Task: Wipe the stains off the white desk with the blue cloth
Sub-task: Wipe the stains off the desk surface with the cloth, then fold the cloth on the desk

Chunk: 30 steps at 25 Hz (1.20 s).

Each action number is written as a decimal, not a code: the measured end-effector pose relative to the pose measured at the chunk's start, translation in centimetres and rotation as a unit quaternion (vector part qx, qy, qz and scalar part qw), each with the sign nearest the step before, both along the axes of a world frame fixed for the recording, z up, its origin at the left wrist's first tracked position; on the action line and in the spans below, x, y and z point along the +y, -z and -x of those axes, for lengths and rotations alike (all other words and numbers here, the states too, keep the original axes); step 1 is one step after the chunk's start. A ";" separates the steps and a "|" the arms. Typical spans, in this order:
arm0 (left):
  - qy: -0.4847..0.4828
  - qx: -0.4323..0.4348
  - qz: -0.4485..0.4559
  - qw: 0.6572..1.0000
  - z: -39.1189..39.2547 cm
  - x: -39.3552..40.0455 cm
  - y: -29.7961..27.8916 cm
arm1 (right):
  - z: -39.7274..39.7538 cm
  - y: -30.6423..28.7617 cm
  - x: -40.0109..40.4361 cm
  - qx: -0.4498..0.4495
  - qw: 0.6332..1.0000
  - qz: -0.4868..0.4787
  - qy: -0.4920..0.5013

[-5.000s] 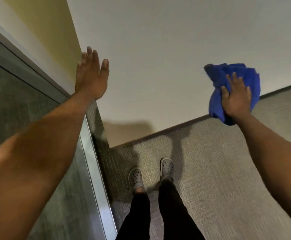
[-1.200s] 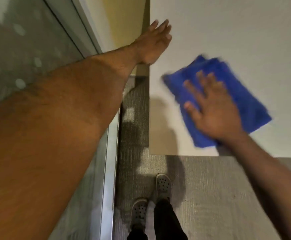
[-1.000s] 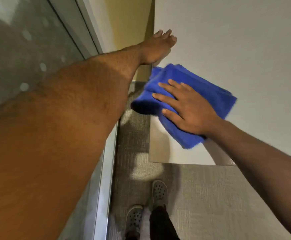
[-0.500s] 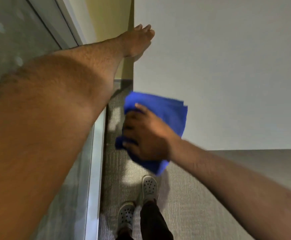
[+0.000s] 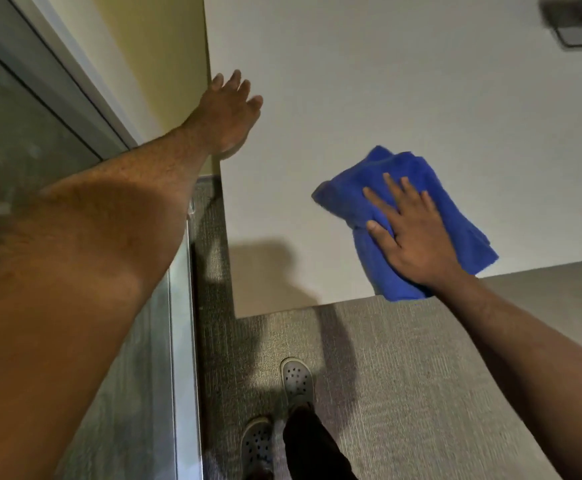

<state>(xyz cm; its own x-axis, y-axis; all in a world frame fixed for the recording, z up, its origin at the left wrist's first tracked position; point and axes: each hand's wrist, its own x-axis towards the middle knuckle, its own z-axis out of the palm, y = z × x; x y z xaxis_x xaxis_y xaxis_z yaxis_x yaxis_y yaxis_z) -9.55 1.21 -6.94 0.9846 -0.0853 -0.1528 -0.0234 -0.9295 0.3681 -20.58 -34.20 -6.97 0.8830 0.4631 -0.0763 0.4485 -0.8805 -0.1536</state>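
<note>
One head-worn camera, looking steeply down over the near left corner of the worktop [image 5: 403, 81].

It rides on the person's head and faces forward and down, so the worktop fills the upper right of the wide-angle view and the grey carpet [image 5: 403, 375] lies below its near edge. The person's own shoes [image 5: 296, 377] show almost straight beneath, just short of that edge, which tells how close to the worktop the lens stands. Both bare arms reach out from the bottom corners; the left arm [image 5: 75, 271] looms very large, close to the lens. Left of the worktop runs a glass partition [image 5: 40, 150]. No second view is given.
</note>
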 end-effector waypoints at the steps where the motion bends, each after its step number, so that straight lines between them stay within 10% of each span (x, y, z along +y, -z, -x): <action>1: -0.026 0.024 -0.009 0.999 0.4 -0.6 0.1 | -0.7 0.2 0.0 -0.008 0.999 0.016 0.044; 8: -0.099 0.053 -0.059 0.992 1.5 -2.1 0.6 | -6.4 0.8 3.3 -0.010 0.985 0.031 0.171; 22: -0.105 0.188 -0.167 0.962 -0.2 -5.1 -3.9 | -14.5 -3.4 6.0 0.164 0.983 -0.029 0.078; 26: -0.179 0.065 -0.047 0.980 3.4 -11.1 -5.6 | -14.0 -5.8 2.6 0.021 0.968 -0.153 0.199; 30: -0.329 0.079 0.155 0.928 4.0 -15.7 -5.9 | -14.4 -5.6 0.2 0.123 0.923 -0.138 0.339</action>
<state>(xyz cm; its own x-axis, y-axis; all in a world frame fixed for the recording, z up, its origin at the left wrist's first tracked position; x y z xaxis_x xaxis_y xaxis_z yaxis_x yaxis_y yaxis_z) -13.56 -14.53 -1.02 0.8065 0.4621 -0.3688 0.5889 -0.5720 0.5710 -6.20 -34.02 -1.36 0.9488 -0.1574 -0.2740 -0.2686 -0.8585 -0.4369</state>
